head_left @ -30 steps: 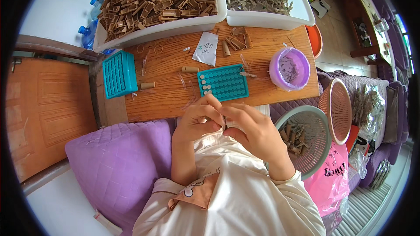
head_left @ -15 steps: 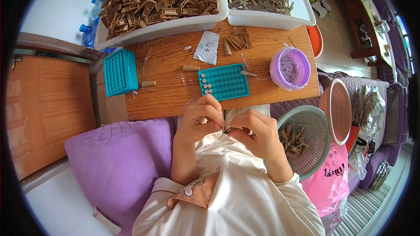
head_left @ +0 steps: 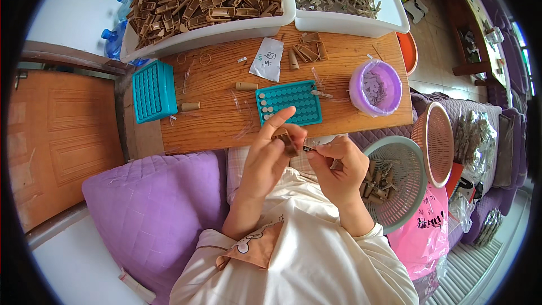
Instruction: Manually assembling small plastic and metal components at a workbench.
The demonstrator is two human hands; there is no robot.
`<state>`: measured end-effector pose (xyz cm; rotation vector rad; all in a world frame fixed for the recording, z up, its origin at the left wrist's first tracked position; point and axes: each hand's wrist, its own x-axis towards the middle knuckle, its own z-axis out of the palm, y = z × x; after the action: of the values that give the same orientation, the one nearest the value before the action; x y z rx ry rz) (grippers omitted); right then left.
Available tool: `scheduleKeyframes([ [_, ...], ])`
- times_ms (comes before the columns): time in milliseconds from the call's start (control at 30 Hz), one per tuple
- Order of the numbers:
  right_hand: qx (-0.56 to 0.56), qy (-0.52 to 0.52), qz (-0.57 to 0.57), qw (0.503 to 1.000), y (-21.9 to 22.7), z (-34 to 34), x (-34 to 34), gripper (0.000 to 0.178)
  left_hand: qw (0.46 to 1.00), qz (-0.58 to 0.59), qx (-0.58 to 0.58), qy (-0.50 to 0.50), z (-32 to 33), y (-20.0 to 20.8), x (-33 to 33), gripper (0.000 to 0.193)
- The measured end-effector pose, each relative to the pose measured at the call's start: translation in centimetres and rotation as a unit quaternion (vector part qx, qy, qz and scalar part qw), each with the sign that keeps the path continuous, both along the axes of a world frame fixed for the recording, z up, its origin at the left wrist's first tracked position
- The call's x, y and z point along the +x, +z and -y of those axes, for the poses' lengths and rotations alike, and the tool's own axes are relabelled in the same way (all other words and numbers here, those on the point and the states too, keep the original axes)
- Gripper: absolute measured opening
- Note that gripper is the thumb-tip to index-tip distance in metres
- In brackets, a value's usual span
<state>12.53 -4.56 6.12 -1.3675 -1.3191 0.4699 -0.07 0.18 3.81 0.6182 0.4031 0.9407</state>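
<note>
Head view: left hand (head_left: 266, 157) pinches brown casing (head_left: 290, 146), right hand (head_left: 344, 170) small part (head_left: 308, 148); hands now parted, pieces held separately, off tabletop (head_left: 212, 127) near edge.

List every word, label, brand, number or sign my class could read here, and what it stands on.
White paper: handwriting in black and green; I won't copy it out.
Pink bag: bold black print, partly creased; not copied either.
Shirt patch: tiny marks, too small to read.
Brown case in the left hand: blurred, no text to be made out.
</note>
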Motion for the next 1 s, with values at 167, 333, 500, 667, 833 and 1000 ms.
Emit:
scheduleKeyframes([
  [167, 0.007, -0.02, 0.002, 1.0, 0.4, -0.2, -0.8, 0.019, 0.998, 0.006, 0.051, 0.038, 1.0, -0.3, 0.7, 0.049],
  [333, 0.031, -0.002, 0.01, 0.999, 0.7, -0.3, -0.6, 0.019, 0.994, 0.006, 0.101, 0.052, 0.8, -1.0, 0.4, 0.043],
  [500, 0.012, -0.001, -0.004, 1.0, 1.2, -0.3, -0.7, 0.018, 0.993, -0.037, 0.101, 0.048, 0.7, -0.8, -0.2, 0.043],
  [667, -0.003, 0.004, 0.009, 1.0, 1.2, -0.5, -0.8, 0.016, 0.991, -0.041, 0.113, 0.052, 0.4, -0.8, -0.4, 0.043],
  [833, -0.021, 0.021, -0.006, 1.0, 0.9, -0.7, -0.8, 0.016, 0.994, -0.053, 0.09, 0.013, 0.0, -0.8, -0.9, 0.045],
  [1000, -0.085, 0.129, 0.058, 0.986, 1.5, -1.4, -0.8, 0.016, 0.998, -0.044, 0.034, 0.026, -0.2, -1.0, -1.4, 0.044],
])
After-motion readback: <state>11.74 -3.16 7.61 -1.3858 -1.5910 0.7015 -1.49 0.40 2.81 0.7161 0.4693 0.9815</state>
